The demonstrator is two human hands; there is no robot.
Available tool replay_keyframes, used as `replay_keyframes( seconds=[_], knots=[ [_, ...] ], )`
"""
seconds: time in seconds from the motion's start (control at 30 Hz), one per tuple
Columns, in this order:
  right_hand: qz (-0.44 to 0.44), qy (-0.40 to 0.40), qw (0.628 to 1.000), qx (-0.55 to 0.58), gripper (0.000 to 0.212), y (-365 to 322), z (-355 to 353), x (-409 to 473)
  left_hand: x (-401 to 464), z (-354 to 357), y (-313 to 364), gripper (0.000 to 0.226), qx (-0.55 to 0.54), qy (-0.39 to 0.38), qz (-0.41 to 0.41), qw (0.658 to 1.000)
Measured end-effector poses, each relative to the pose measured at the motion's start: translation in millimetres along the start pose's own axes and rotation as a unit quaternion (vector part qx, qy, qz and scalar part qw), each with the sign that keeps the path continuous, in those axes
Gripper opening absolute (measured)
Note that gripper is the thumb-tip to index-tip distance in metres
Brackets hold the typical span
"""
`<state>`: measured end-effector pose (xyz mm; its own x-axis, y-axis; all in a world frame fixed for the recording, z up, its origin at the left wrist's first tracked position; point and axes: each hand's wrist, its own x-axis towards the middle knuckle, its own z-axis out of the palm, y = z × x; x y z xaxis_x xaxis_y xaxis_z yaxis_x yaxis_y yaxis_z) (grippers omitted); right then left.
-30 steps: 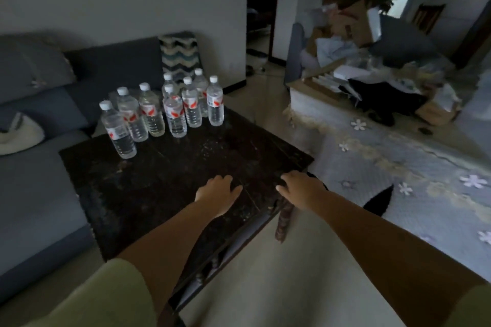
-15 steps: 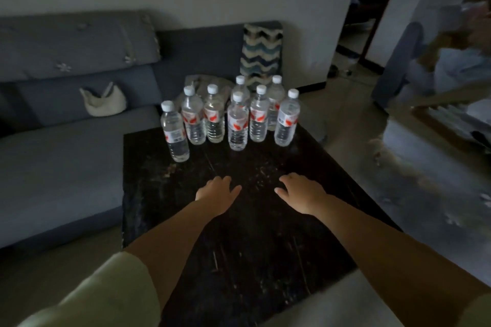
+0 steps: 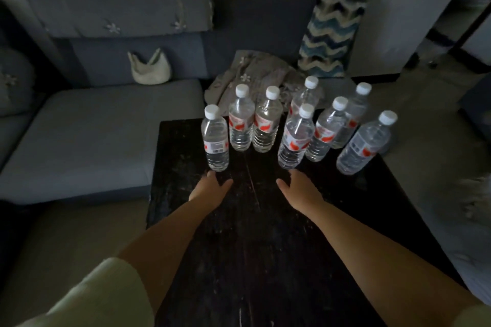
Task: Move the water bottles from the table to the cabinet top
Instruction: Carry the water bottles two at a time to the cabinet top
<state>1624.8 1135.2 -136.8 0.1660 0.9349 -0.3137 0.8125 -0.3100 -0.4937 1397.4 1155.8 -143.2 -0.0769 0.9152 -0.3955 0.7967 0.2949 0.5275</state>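
Note:
Several clear water bottles with white caps and red-white labels stand upright at the far end of a dark wooden table point(image 3: 265, 233). The leftmost bottle point(image 3: 215, 138) stands just beyond my left hand point(image 3: 210, 187), whose fingers reach its base; I cannot tell whether they touch it. Another bottle point(image 3: 295, 138) stands just past my right hand point(image 3: 299, 188). Both hands are stretched out low over the table with relaxed fingers and hold nothing. The rightmost bottle point(image 3: 365, 141) stands near the table's right edge. No cabinet is in view.
A grey-blue sofa point(image 3: 93, 135) wraps around the table's left and far sides. On it lie a white bag point(image 3: 150, 69), a crumpled grey cloth point(image 3: 255, 77) and a zigzag-patterned cushion point(image 3: 332, 34). Pale floor shows to the right point(image 3: 425, 127).
My view has swung left and closer to the table. Both hands have moved forward to the front bottles.

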Motion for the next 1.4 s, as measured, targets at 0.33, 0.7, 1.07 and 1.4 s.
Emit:
replay_keyframes(
  seconds=[0.33, 0.7, 1.07, 1.4],
  knots=[
    [-0.010, 0.174, 0.914, 0.367, 0.071, 0, 3, 72, 62, 9, 18, 0.094, -0.347, 0.200, 0.015, 0.916],
    [-0.019, 0.168, 0.908, 0.382, 0.063, 9, 7, 119, 96, 16, 27, 0.064, -0.352, 0.241, -0.051, 0.903],
    [-0.014, 0.120, 0.939, 0.321, 0.058, 32, 8, 74, 46, 31, 18, 0.050, -0.352, 0.156, -0.036, 0.922],
    [0.018, 0.141, 0.941, 0.308, 0.061, 46, -14, 8, -1, 22, 41, 0.043, -0.359, 0.067, 0.010, 0.931]
  ],
)
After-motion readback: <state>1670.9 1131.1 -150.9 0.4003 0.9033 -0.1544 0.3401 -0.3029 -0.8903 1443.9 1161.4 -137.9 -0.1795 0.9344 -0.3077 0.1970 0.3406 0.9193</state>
